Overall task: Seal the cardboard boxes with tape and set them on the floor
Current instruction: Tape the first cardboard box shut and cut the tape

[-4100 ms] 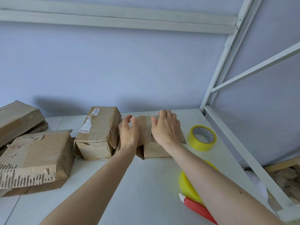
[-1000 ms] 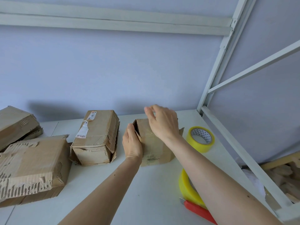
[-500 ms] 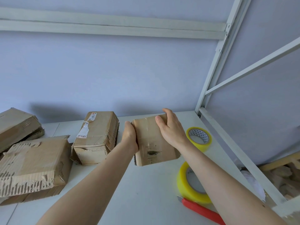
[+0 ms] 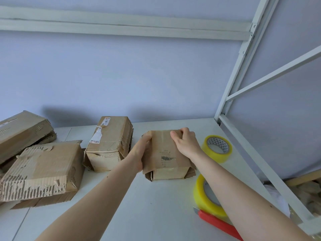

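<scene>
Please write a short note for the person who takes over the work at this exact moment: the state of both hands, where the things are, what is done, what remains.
Left hand grips the left side of the small brown cardboard box on the white table; right hand grips its far right top edge.
Two yellow tape rolls: one lying flat right of the box, one standing on edge nearer, beside the red utility knife.
Three worn cardboard boxes wait at left.
Done: no fresh tape visible on any box.
Left: tape every box, then set each on the floor.

I count four cardboard boxes: one (image 4: 165,153) between my hands, three (image 4: 109,143) (image 4: 40,171) (image 4: 20,131) left of them. Two yellow tape rolls (image 4: 218,148) (image 4: 206,197) and one red cutter (image 4: 217,223) right.
</scene>
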The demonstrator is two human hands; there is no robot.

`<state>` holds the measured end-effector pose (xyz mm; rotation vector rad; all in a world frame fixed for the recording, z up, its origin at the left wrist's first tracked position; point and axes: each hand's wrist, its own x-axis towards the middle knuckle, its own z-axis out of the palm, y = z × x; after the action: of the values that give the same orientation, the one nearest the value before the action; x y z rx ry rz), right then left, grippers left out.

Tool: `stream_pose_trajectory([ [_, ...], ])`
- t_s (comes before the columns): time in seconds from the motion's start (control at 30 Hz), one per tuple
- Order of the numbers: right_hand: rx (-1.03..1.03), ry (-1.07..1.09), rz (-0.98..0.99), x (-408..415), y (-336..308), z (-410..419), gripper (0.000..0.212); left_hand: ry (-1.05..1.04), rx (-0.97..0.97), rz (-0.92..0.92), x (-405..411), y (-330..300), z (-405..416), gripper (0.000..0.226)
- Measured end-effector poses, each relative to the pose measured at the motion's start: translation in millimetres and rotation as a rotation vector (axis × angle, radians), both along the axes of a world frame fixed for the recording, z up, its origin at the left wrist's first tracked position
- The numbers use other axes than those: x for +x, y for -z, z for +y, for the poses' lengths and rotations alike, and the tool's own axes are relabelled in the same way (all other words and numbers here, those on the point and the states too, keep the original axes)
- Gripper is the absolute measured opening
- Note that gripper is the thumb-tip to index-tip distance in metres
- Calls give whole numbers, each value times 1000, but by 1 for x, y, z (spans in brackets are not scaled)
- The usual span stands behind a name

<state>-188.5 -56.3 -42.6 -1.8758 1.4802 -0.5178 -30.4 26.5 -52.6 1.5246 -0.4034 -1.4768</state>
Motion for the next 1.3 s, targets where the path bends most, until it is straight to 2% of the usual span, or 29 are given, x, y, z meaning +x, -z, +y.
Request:
stream_pose_trajectory([
  [0.13,53,3,22,-2,8,-2,63,-78,27,-11,1,8,0,67],
  [0.23,71,3,39,-2,10,-3,64,-94,43,-124,-2,7,-2,58],
  [0.33,78,-20,49,-3,9,-3,60,-89,66,-248,-2,10,-3,63],
  [0.43,87,-69,77,-6,3,0,63,-92,83,-266,3,13,-2,72],
  [0.63,44,-39,54,-19,-8,8,72,-80,118,-318,8,14,3,67],
  [0.77,-148,12,115,-22,-16,30,54,-98,103,-226,9,16,11,48],
  [0.83,-137,-24,167,-19,-18,41,52,-110,83,-170,9,18,14,43],
  [0.97,-4,-51,119,-12,-27,53,69,-123,22,-115,7,18,18,40],
  [1.2,304,63,-114,3,-43,52,110,-128,-198,-210,-1,-11,30,41],
  [1.3,356,78,-160,11,-39,48,117,-142,-296,-270,-5,-28,27,40],
])
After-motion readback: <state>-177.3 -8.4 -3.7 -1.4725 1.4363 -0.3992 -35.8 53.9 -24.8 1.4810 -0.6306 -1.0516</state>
